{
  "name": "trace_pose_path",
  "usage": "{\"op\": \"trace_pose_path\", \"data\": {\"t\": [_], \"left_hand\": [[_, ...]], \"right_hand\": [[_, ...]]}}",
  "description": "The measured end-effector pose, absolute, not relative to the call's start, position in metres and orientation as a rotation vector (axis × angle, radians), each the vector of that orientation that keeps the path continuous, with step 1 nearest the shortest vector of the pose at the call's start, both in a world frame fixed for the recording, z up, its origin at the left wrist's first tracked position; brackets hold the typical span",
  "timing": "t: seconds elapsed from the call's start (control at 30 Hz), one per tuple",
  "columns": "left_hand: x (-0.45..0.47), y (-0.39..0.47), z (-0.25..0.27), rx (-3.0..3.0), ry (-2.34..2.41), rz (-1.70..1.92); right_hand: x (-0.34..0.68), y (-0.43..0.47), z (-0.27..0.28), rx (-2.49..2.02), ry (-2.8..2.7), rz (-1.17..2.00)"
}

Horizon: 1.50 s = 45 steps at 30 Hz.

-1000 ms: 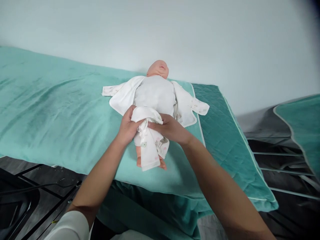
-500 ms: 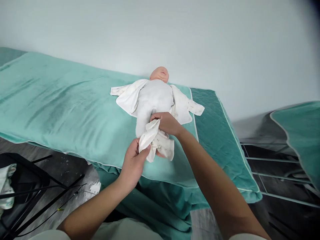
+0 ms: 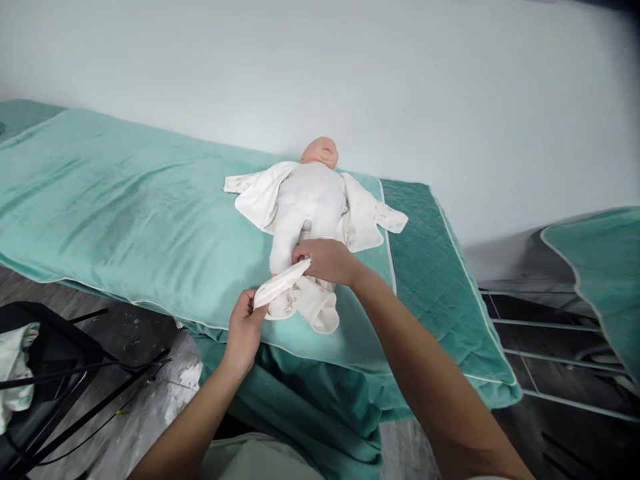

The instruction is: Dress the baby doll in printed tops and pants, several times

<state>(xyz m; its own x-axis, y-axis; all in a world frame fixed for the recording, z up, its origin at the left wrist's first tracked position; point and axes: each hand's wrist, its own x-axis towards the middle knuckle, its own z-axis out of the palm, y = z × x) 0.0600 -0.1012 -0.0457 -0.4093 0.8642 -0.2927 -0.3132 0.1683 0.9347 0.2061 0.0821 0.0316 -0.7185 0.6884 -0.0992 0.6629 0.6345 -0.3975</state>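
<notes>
The light is soft. The wall (image 3: 250, 73) looks pale, with a gray shadow (image 3: 523, 257) low on the right. The floor (image 3: 145, 423) is darker. The top right corner looks black and fuzzy.

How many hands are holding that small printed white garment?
2: the left hand pinches the garment at its left end; the right hand grips its upper right edge. No others show.

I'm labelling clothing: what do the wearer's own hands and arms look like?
The left hand and right hand are ungloved, with no watch or bracelet visible. Both forearms are bare. A sliver of pale sleeve shows at the bottom edge, on the right one.
</notes>
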Motion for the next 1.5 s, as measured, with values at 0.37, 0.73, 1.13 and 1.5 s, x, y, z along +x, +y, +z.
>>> {"op": "trace_pose_path", "data": {"t": [0.37, 0.73, 1.13, 1.5], "left_hand": [[0.046, -0.084, -0.038, 0.834, 1.414, 1.252], [-0.015, -0.015, -0.042, 1.529, 1.474, 1.103], [-0.003, 0.087, -0.049, 1.791, 1.751, 1.367], [0.001, 0.021, -0.045, 1.758, 1.904, 1.149]], "right_hand": [[0.209, 0.073, 0.029, -1.138, -2.787, 0.675], [0.215, 0.076, 0.031, -1.183, -2.679, 0.904], [0.199, 0.086, 0.019, -1.486, -2.38, 0.721], [0.205, 0.09, 0.022, -1.382, -2.198, 1.151]]}}
